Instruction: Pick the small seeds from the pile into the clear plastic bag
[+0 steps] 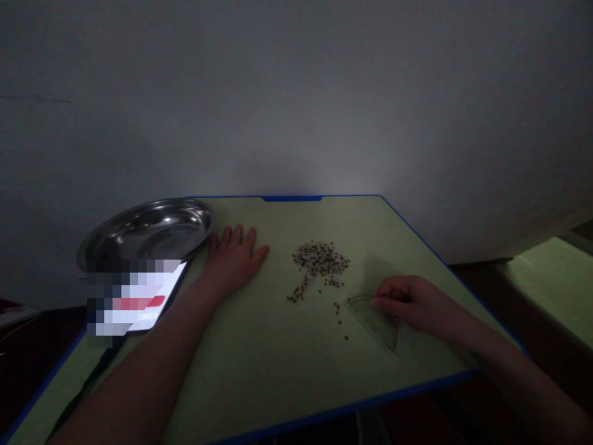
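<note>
Beside the shiny steel basin, the left hand lies spread; the right hand pinches a protractor.

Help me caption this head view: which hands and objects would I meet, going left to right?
Metal basin, left hand, heap of small dark seeds, clear protractor, right hand.

Seeds on table, basin left, protractor front right

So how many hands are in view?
2: the left hand lies spread on the table beside the bowl; the right hand holds the protractor.
</note>
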Demonstrator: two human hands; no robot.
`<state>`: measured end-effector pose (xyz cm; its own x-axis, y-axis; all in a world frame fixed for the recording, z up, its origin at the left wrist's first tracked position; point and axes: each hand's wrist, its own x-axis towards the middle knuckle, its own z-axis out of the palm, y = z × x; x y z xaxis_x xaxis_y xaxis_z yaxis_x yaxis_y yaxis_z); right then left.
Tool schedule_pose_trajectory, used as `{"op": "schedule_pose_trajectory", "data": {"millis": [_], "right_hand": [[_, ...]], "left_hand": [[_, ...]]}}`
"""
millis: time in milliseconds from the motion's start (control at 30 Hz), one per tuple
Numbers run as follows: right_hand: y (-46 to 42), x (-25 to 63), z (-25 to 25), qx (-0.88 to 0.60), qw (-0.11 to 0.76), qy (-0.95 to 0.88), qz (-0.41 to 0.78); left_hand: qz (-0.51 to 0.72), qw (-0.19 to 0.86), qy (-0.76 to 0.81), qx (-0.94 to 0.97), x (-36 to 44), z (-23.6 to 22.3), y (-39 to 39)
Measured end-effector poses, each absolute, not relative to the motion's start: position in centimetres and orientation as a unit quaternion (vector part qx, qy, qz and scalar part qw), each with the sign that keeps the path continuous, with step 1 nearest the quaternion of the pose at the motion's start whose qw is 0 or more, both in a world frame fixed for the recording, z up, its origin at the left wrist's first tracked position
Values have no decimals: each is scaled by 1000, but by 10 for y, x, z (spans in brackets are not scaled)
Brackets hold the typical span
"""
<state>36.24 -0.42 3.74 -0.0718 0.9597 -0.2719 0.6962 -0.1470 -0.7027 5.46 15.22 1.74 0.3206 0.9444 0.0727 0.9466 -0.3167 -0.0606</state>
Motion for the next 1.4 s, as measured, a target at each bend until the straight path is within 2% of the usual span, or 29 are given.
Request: {"op": "schedule_pose_trajectory", "data": {"millis": [833, 1200, 1400], "right_hand": [[-16, 321, 30, -632, 174, -634, 410], [14, 290, 46, -571, 105, -742, 334], [15, 273, 54, -462, 69, -818, 337]], "left_hand": [[-20, 45, -579, -814, 52, 17, 151], [-24, 35, -581, -813, 51, 17, 149], [-16, 41, -578, -815, 53, 18, 149]]}}
